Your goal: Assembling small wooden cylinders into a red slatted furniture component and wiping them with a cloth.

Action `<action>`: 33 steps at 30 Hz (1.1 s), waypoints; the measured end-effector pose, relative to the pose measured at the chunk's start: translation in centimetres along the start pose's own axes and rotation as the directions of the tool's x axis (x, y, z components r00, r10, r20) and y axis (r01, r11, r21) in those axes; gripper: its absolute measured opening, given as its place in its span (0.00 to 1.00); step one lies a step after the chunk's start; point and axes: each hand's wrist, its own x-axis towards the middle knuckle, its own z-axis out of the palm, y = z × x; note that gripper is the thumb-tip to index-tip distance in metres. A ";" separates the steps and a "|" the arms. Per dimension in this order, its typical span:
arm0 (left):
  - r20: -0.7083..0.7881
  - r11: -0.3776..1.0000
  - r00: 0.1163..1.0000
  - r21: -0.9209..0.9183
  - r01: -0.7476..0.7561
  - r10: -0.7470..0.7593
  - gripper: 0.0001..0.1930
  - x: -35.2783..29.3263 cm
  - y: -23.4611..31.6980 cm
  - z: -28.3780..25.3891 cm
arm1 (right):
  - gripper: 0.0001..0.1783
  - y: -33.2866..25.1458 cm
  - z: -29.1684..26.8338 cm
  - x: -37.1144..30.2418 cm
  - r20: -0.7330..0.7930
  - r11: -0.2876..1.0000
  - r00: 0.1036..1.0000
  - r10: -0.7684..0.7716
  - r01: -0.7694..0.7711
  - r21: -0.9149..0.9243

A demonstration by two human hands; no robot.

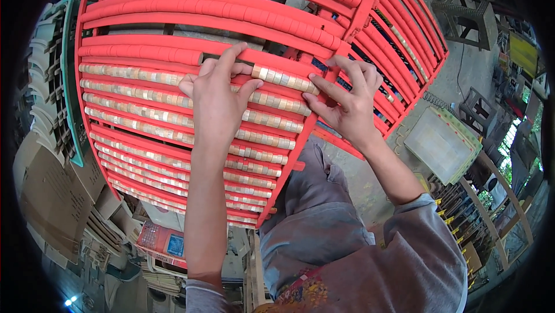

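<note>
A row of short, pale, rounded segments (283, 79) lies along a slat of a red slatted rack (298, 165). At the row's left end is my left hand (219, 90), its fingers bent and its thumb and a fingertip at the end segment. My right hand (350, 99) pinches the right end between thumb and fingertips. A gap separates this row from red-coated segments (144, 54) further left on the same slat. Below, several slats carry more pale segments (136, 92), partly hidden by my left forearm. Whether the segments are wood or metal is unclear.
Another red slatted rack section (399, 52) adjoins at the right. Curved grey pieces (46, 76) stack at the left, above cardboard (49, 197). A red device with a screen (162, 239) sits below the rack. A dark stool (465, 15) and a pale-topped stand (444, 144) are right.
</note>
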 end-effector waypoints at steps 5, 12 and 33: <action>-0.026 0.999 0.999 0.015 -0.030 0.030 0.30 0.0 0.5 -0.1 | 0.20 -0.1 0.5 0.0 0.060 0.994 0.996 0.073 -0.077 0.075; -0.039 0.992 0.991 0.007 -0.126 0.127 0.28 0.5 -0.6 -0.1 | 0.18 -0.1 1.4 -0.2 -0.010 0.994 0.999 0.039 -0.038 0.100; -0.046 0.987 0.988 0.070 -0.144 0.147 0.17 0.2 0.2 -0.3 | 0.20 -1.5 1.5 1.3 -0.001 0.998 0.999 0.038 -0.038 0.043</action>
